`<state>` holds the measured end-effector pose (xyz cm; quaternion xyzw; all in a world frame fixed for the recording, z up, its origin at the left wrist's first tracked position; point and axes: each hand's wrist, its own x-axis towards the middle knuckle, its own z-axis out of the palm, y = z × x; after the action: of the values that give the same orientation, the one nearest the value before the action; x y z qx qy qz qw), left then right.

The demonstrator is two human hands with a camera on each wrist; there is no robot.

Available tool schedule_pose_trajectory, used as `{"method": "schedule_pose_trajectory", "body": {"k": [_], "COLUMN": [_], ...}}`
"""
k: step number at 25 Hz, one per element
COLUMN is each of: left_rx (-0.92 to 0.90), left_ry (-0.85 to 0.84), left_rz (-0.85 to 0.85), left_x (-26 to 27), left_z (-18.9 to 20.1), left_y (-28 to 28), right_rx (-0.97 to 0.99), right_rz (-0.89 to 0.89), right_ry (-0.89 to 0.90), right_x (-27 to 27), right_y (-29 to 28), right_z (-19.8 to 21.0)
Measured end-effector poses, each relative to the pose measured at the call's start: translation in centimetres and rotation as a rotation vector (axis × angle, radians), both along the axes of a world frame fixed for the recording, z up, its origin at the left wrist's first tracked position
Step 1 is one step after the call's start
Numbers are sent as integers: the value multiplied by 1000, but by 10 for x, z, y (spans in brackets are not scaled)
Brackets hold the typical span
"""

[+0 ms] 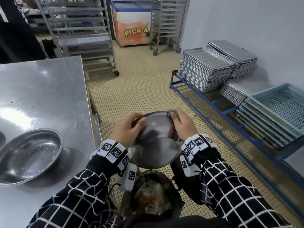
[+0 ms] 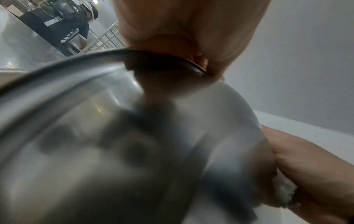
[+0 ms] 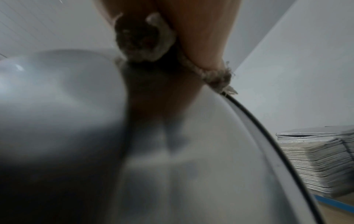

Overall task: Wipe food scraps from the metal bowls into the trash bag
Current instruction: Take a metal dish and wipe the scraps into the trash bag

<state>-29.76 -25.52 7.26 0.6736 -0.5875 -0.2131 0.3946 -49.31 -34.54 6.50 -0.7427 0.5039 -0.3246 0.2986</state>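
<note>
Over the black trash bag (image 1: 153, 195), which holds brown food scraps, a metal bowl (image 1: 156, 145) is held tilted with its underside toward me. My left hand (image 1: 138, 120) grips the bowl's left rim, thumb on the outside; the left wrist view shows that rim (image 2: 162, 63) pinched. My right hand (image 1: 175, 116) holds a grey cloth (image 1: 171, 111) against the upper right rim. The cloth (image 3: 145, 37) is bunched under the fingers in the right wrist view. The bowl's inside is hidden. A second metal bowl (image 1: 28, 155) sits on the steel table (image 1: 41, 88) at the left.
Stacks of metal trays (image 1: 207, 69) rest on a blue floor rack (image 1: 213, 102) at the right, with light blue crates (image 1: 279, 102) nearer. Wheeled shelf racks (image 1: 79, 30) and a chest freezer (image 1: 131, 30) stand behind. Another person (image 2: 76, 22) works far off.
</note>
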Motion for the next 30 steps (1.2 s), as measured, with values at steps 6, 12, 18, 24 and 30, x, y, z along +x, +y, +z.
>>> {"method": "schedule_pose_trajectory", "body": {"k": [6,12,18,24,30], "left_rx": [0,-117,-135,-116,-282], "left_ry": [-56,50,310,159,76], "left_rz": [122,204,278,148,161], "left_x": [-6,-7,3,2,17], "left_z": [-7,-1,5,11,5], "left_y": [-3,-1,5,6,9], "right_rx": [-287,-417,254,581,996], "right_rz": [-117,-156,-402,-365,-167], "right_ry": [-133,126,-290,-508,-981], "right_x": [19,53,15,22,3], "right_y": [23,59,29,29,23], "right_z": [-2,-24,-28,-10,26]}}
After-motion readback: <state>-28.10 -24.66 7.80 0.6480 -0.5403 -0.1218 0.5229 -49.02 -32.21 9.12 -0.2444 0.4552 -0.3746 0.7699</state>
